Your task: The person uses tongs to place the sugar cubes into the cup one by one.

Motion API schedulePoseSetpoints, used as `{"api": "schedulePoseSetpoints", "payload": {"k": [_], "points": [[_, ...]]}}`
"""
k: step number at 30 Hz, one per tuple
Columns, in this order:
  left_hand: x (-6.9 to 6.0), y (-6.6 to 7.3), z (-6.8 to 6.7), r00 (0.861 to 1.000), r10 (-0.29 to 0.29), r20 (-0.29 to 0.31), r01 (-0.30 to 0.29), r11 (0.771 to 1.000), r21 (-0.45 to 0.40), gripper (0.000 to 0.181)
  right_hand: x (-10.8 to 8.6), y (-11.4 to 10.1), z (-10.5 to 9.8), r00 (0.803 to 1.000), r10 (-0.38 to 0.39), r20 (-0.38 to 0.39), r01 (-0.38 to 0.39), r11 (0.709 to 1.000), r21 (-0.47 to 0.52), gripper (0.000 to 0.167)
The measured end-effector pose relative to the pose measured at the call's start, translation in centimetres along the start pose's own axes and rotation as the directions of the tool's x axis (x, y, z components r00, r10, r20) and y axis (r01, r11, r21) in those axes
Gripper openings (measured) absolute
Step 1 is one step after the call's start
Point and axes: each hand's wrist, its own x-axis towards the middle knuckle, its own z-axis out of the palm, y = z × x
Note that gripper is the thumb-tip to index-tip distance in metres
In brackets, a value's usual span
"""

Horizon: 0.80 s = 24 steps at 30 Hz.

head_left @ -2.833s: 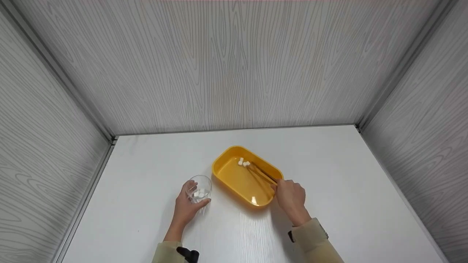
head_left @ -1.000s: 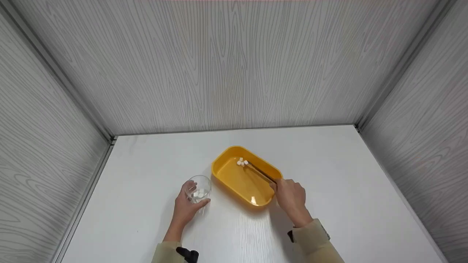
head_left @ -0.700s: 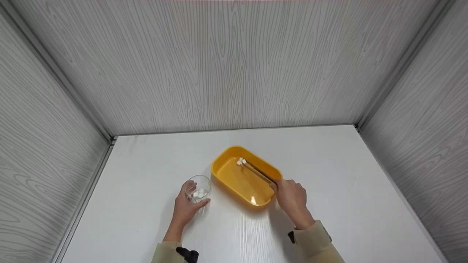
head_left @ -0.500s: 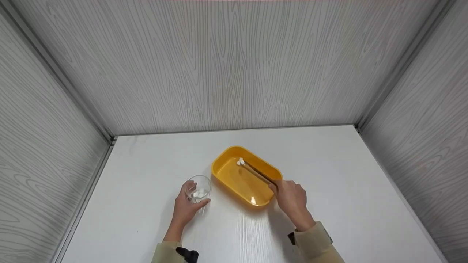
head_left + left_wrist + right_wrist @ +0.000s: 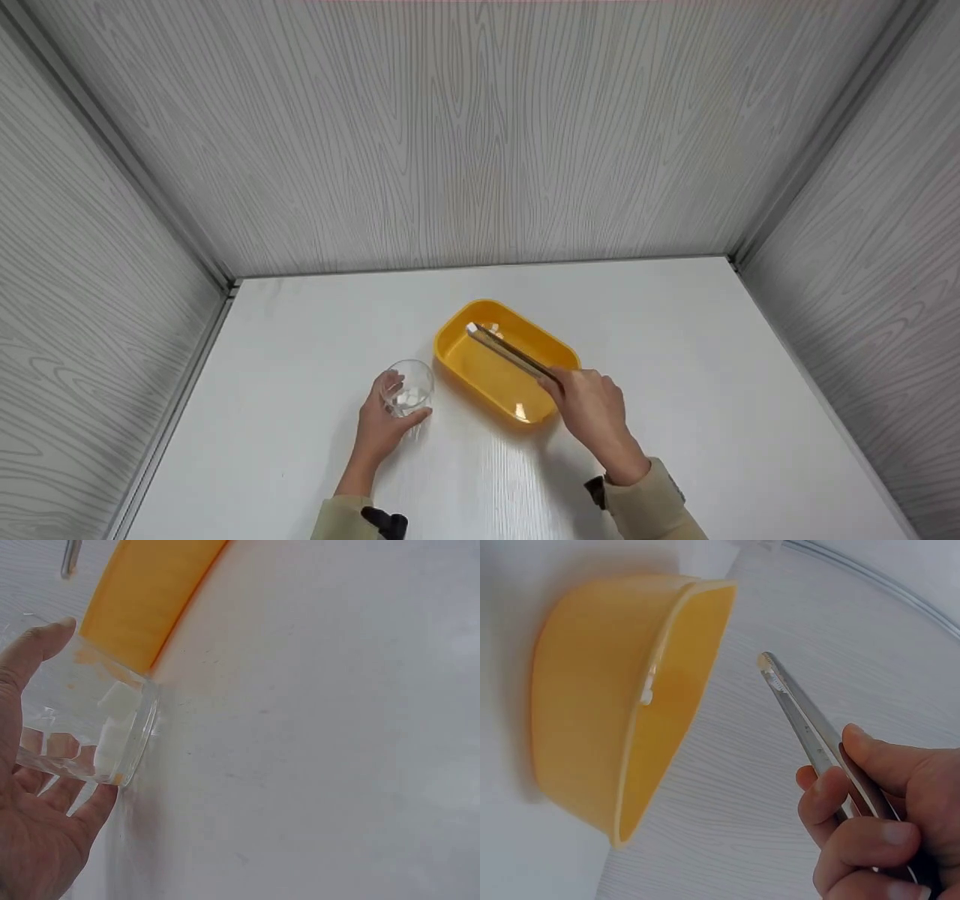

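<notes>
My right hand [image 5: 594, 409] grips metal tweezers [image 5: 810, 716], whose tips are closed on a small white cube [image 5: 472, 328] raised over the yellow tray [image 5: 551, 345]. A few more white cubes [image 5: 495, 328] lie in the tray's far left end, partly behind the tweezers. On the table to the left of the tray, my left hand [image 5: 381, 426] holds a clear glass [image 5: 82, 709], thumb on one side and fingers round the other. White cubes [image 5: 116, 727] rest at the bottom of the glass.
The white tabletop [image 5: 675, 337] carries the tray and the glass. Grey wood-patterned panels [image 5: 480, 150] stand at the back and on both sides. A dark strap [image 5: 384, 522] sits at my left sleeve.
The tweezers have pinched one cube from the cluster in the tray and lifted it, moving left. My left hand and the glass have stayed in place.
</notes>
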Motion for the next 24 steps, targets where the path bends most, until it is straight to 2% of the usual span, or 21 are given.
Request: {"api": "schedulePoseSetpoints", "payload": {"k": [8,15,19,24], "points": [[0.0,0.0,0.2,1.000,-0.007,-0.021,0.008,0.999,0.031,0.097,-0.1,-1.5,-0.5,0.998,-0.067,0.020,0.067,0.998,0.023,0.026],[-0.1,0.2,0.2,1.000,-0.018,-0.023,0.019,0.999,0.028,0.096,-0.3,-2.6,0.0,0.991,-0.123,0.044,0.121,0.992,0.041,0.030],[-0.1,0.2,0.2,1.000,-0.021,-0.021,0.022,0.999,0.033,0.095,-0.4,-3.1,0.5,0.988,-0.142,0.053,0.141,0.990,0.028,0.033],[0.0,0.0,0.1,1.000,-0.010,-0.013,0.010,1.000,0.024,0.095,-0.4,-3.6,1.1,0.982,-0.187,0.039,0.187,0.982,-0.008,0.029]]}}
